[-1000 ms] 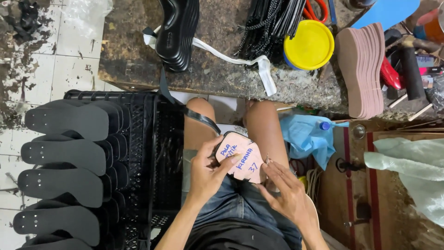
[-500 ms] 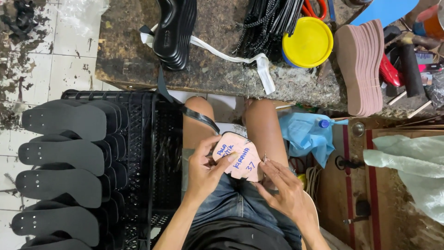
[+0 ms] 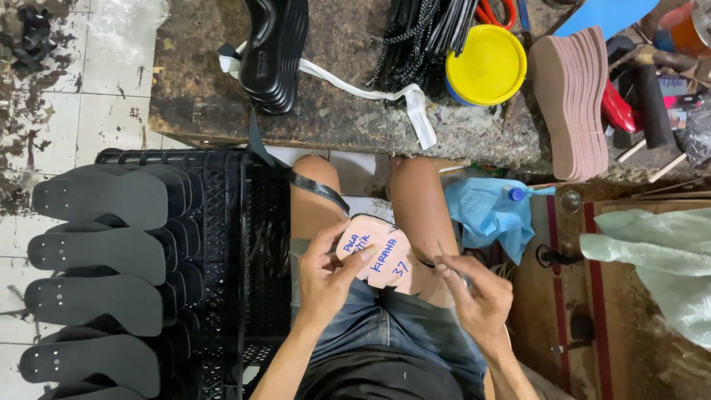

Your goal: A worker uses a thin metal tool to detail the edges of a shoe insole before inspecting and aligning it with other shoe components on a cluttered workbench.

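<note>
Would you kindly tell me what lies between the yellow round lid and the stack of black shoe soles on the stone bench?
In the head view, between the yellow round lid and the stack of black shoe soles lie a bundle of black cords and a white strap.

sole stacks [image 3: 96, 281] rest on the crate [image 3: 244, 252] left of the knees; workbench [image 3: 333, 118] ahead bears a lidded tub [image 3: 486, 65].

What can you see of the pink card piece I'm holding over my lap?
The pink card piece is a flat, stiff-looking cut-out with scalloped edges and blue handwriting on its face. It lies tilted over the thighs, face up. The left hand pinches its near edge, thumb on top; the right hand sits just beside it, apart.
</note>
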